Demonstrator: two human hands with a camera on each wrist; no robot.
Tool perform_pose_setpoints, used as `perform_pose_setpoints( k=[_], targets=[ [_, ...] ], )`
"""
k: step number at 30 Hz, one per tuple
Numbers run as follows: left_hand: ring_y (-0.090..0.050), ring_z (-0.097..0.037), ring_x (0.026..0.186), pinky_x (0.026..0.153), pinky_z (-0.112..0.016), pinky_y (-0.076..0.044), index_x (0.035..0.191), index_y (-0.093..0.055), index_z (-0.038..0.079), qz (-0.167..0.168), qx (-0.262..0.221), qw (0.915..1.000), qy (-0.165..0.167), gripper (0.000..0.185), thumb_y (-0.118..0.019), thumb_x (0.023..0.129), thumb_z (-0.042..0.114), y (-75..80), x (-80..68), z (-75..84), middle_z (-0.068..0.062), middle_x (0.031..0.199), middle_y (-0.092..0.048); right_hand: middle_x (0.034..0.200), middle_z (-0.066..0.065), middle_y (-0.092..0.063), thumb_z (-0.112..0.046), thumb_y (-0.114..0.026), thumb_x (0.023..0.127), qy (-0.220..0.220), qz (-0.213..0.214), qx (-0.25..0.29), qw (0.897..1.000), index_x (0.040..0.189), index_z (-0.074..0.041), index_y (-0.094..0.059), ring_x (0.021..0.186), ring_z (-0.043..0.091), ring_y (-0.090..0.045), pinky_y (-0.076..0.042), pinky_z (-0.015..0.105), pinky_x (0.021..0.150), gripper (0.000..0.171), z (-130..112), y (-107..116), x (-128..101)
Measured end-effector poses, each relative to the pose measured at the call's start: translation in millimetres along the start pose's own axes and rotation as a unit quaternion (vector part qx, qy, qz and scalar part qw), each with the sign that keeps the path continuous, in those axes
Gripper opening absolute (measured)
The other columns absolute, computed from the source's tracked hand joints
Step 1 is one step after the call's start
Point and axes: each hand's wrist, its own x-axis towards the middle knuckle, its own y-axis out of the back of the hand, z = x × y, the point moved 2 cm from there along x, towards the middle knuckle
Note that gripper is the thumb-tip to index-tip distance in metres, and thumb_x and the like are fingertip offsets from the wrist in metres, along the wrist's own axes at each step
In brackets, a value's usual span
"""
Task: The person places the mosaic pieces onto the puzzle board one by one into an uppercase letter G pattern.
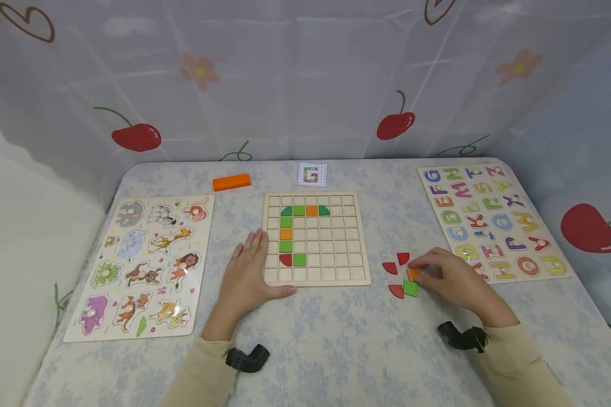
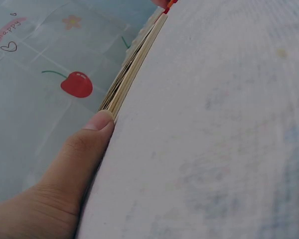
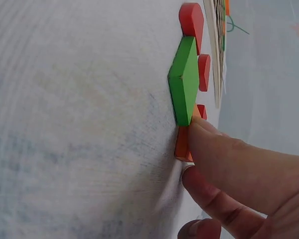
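Note:
A wooden grid board (image 1: 326,237) lies mid-table, with green, orange and red tiles set along its top row and left column and a green tile (image 1: 299,260) inward at the bottom. My left hand (image 1: 246,277) rests at the board's left side, fingers straight, thumb along the lower-left edge. In the left wrist view the thumb (image 2: 72,164) touches the board's side. My right hand (image 1: 450,280) pinches an orange square tile (image 3: 183,144) between thumb and forefinger, low at the table. Beside it lie a green square tile (image 3: 184,82) and three red quarter-round tiles (image 1: 396,291).
A small card (image 1: 312,174) with a coloured G pattern lies behind the board, near an orange bar-shaped box (image 1: 231,182). An animal puzzle (image 1: 150,265) lies at left, a letter puzzle (image 1: 489,226) at right. A printed curtain (image 1: 295,85) hangs behind the table.

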Motion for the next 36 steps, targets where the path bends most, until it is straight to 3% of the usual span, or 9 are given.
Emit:
perform_pose_setpoints(
  k=[7, 13, 20, 28, 36],
  targets=[
    [-0.009, -0.025, 0.156, 0.126, -0.048, -0.01, 0.16, -0.014, 0.007, 0.005, 0.004, 1.0, -0.007, 0.137, -0.062, 0.062, 0.09, 0.7, 0.0, 0.0, -0.008, 0.168, -0.011, 0.095, 0.002, -0.061, -0.017, -0.075, 0.088, -0.019, -0.02, 0.02, 0.999, 0.103, -0.019, -0.065, 0.073, 0.018, -0.048, -0.04, 0.024, 0.059, 0.018, 1.6, -0.4, 2.9],
    [-0.008, -0.024, 0.156, 0.127, -0.047, -0.01, 0.16, -0.013, 0.008, 0.002, 0.008, 0.9999, -0.006, 0.137, -0.062, 0.062, 0.09, 0.1, 0.0, -0.6, -0.007, 0.168, -0.011, 0.097, 0.002, -0.061, -0.021, -0.075, 0.089, -0.009, 0.004, 0.047, 0.999, 0.102, -0.02, -0.063, 0.071, 0.019, -0.05, -0.042, 0.024, 0.058, 0.017, -11.5, -1.1, 12.8],
    [-0.008, -0.024, 0.156, 0.127, -0.047, -0.01, 0.16, -0.013, 0.008, 0.0, 0.006, 1.0, -0.003, 0.137, -0.064, 0.062, 0.089, -1.0, 0.0, -1.0, -0.007, 0.168, -0.01, 0.096, 0.003, -0.064, -0.017, -0.071, 0.092, 0.031, 0.017, 0.09, 0.995, 0.102, -0.016, -0.063, 0.067, 0.019, -0.05, -0.045, 0.024, 0.058, 0.013, -51.1, -20.5, 40.4],
    [-0.007, -0.023, 0.157, 0.127, -0.046, -0.009, 0.16, -0.013, 0.009, -0.003, 0.006, 1.0, 0.001, 0.137, -0.063, 0.061, 0.09, -1.6, 0.0, -1.5, -0.006, 0.168, -0.01, 0.093, -0.004, -0.065, -0.023, -0.072, 0.092, 0.064, -0.008, 0.101, 0.993, 0.101, -0.021, -0.063, 0.059, 0.014, -0.047, -0.043, 0.025, 0.058, 0.014, -102.0, -52.2, 66.2],
    [-0.007, -0.022, 0.157, 0.127, -0.046, -0.009, 0.16, -0.012, 0.008, 0.001, 0.01, 0.9999, 0.0, 0.137, -0.061, 0.062, 0.091, -2.4, 0.5, -2.0, -0.006, 0.168, -0.009, 0.087, -0.005, -0.064, -0.021, -0.073, 0.091, 0.089, -0.024, 0.109, 0.99, 0.099, -0.019, -0.064, 0.076, 0.013, -0.056, -0.048, 0.027, 0.071, 0.013, -132.6, -73.7, 82.9]
  ],
)
